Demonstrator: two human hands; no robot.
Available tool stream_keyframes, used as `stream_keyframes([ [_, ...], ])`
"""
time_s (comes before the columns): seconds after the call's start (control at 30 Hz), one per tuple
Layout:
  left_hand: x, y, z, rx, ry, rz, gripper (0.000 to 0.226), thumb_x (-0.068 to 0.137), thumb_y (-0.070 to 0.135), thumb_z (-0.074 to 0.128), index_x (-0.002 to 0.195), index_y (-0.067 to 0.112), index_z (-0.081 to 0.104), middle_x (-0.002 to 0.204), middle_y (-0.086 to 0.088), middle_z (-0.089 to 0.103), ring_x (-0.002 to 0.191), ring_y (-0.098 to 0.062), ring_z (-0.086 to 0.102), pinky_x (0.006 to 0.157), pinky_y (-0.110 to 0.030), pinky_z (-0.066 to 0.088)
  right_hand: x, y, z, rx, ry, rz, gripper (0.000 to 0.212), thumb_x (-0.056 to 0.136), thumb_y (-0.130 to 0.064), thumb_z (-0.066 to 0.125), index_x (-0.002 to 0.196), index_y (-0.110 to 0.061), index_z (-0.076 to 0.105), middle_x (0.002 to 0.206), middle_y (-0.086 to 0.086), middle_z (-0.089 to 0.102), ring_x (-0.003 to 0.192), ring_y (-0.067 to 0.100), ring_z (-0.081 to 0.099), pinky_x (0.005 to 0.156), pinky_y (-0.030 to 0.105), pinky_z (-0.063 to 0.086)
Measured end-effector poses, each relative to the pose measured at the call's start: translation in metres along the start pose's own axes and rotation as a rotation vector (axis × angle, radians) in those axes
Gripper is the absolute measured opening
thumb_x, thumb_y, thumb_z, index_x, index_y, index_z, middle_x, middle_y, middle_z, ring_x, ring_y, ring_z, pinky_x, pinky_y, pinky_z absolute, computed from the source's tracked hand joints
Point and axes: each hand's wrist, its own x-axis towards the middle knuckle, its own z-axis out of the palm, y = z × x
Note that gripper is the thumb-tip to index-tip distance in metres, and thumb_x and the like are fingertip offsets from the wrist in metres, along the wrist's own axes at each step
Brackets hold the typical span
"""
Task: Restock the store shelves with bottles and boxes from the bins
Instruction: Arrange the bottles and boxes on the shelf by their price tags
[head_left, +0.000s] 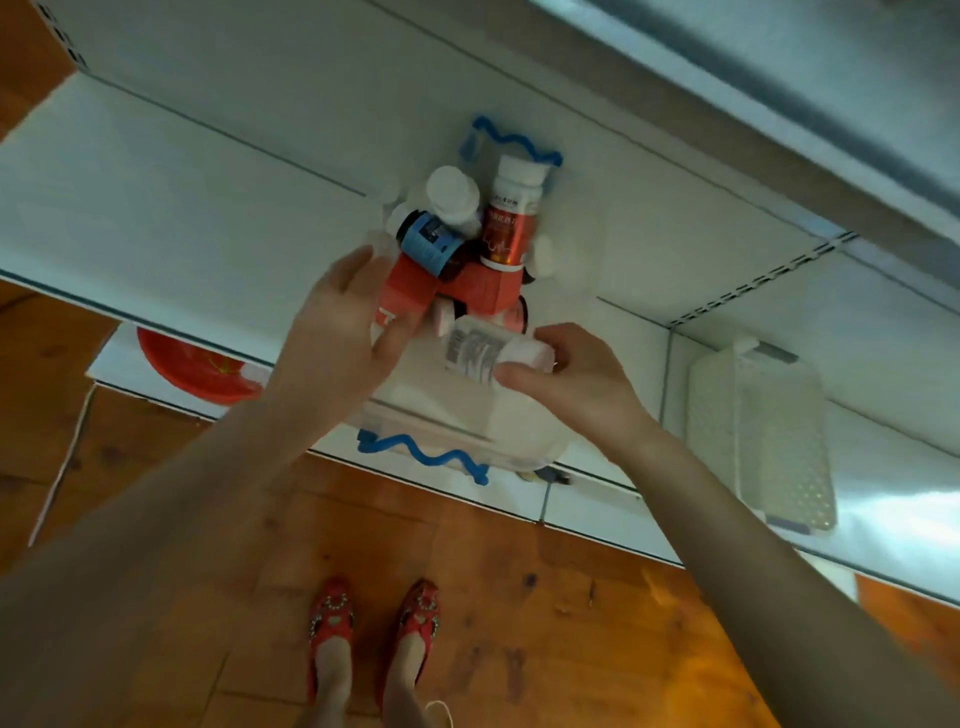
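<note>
On the far left, a red basin sits on the lower shelf, clear of the work. Next comes the left hand, fingers curled around a red box in the clear bin, which rests on the white shelf with blue wavy trim at its rims. Beside it lie a dark bottle with a blue label, a white-capped bottle and a red-labelled bottle, piled together. The right hand pinches a white bottle with a barcode label at the bin's near side. This looks like the picking step; next, each item must be lifted free without toppling the heap. Further right, a white perforated basket occupies shelf space.
</note>
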Motion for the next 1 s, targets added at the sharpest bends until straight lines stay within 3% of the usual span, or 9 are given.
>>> stream_keyframes([
  [0.1,0.043,0.007,0.019,0.008,-0.03,0.0,0.056,0.091,0.027,0.051,0.136,-0.003,0.037,0.141,-0.024,0.037,0.129,-0.037,0.037,0.104,-0.042,0.032,-0.018,0.016,-0.008,0.011,0.065,-0.025,0.028,0.073,-0.034,0.073,0.09,-0.025,0.052,0.086,-0.012,0.054,0.087,0.01,0.056,0.071,0.018,0.044],
  [0.2,0.081,0.006,0.032,0.08,-0.006,0.083,0.06,0.089,0.017,0.056,0.139,-0.002,0.03,0.143,-0.024,0.032,0.13,-0.038,0.033,0.106,-0.042,0.028,-0.025,0.028,-0.007,0.049,0.102,-0.045,0.033,0.074,-0.031,0.073,0.099,-0.015,0.059,0.095,-0.003,0.059,0.092,0.014,0.057,0.065,0.012,0.042],
  [0.3,0.11,0.006,0.044,0.154,-0.024,0.127,0.064,0.088,0.015,0.058,0.141,-0.002,0.027,0.143,-0.024,0.032,0.128,-0.04,0.034,0.104,-0.044,0.03,-0.029,0.034,-0.007,0.107,0.133,-0.075,0.037,0.074,-0.032,0.073,0.106,-0.017,0.059,0.095,-0.007,0.057,0.094,0.012,0.057,0.072,0.018,0.045],
  [0.4,0.126,0.004,0.051,0.217,-0.016,0.114,0.064,0.087,0.017,0.059,0.14,-0.001,0.029,0.141,-0.022,0.035,0.127,-0.039,0.034,0.102,-0.044,0.034,-0.032,0.036,-0.004,0.178,0.105,-0.08,0.038,0.074,-0.034,0.072,0.107,-0.021,0.058,0.088,-0.016,0.055,0.089,0.012,0.058,0.069,0.029,0.053],
  [0.53,0.129,0.003,0.053,0.254,0.044,0.065,0.047,0.087,0.01,0.057,0.129,-0.004,0.041,0.129,-0.025,0.041,0.116,-0.04,0.038,0.091,-0.044,0.037,-0.03,0.04,0.003,0.186,0.105,-0.11,0.041,0.074,-0.034,0.072,0.111,-0.023,0.057,0.092,-0.013,0.058,0.081,0.003,0.056,0.059,0.01,0.045],
  [0.63,0.124,0.003,0.052,0.196,0.064,0.039,0.035,0.085,0.006,0.058,0.117,-0.005,0.049,0.122,-0.026,0.043,0.11,-0.04,0.043,0.087,-0.043,0.037,-0.031,0.04,0.007,0.197,0.089,-0.111,0.034,0.074,-0.033,0.072,0.103,-0.027,0.056,0.091,-0.013,0.057,0.079,0.0,0.056,0.057,0.01,0.045],
  [0.83,0.093,0.008,0.037,-0.063,0.151,0.002,0.043,0.081,0.005,0.063,0.122,-0.001,0.051,0.126,-0.023,0.044,0.11,-0.035,0.048,0.09,-0.032,0.037,-0.038,0.04,0.008,0.272,0.088,-0.119,0.028,0.074,-0.033,0.072,0.096,-0.027,0.057,0.091,-0.016,0.06,0.087,0.003,0.058,0.072,0.02,0.05],
  [1.0,0.054,0.022,0.014,-0.215,0.169,-0.121,0.048,0.08,0.012,0.066,0.124,0.004,0.049,0.123,-0.018,0.049,0.108,-0.029,0.051,0.083,-0.021,0.037,-0.054,0.03,0.006,0.409,0.052,-0.093,0.024,0.078,-0.029,0.071,0.097,-0.025,0.058,0.087,-0.015,0.061,0.079,0.001,0.06,0.063,0.013,0.05],
])
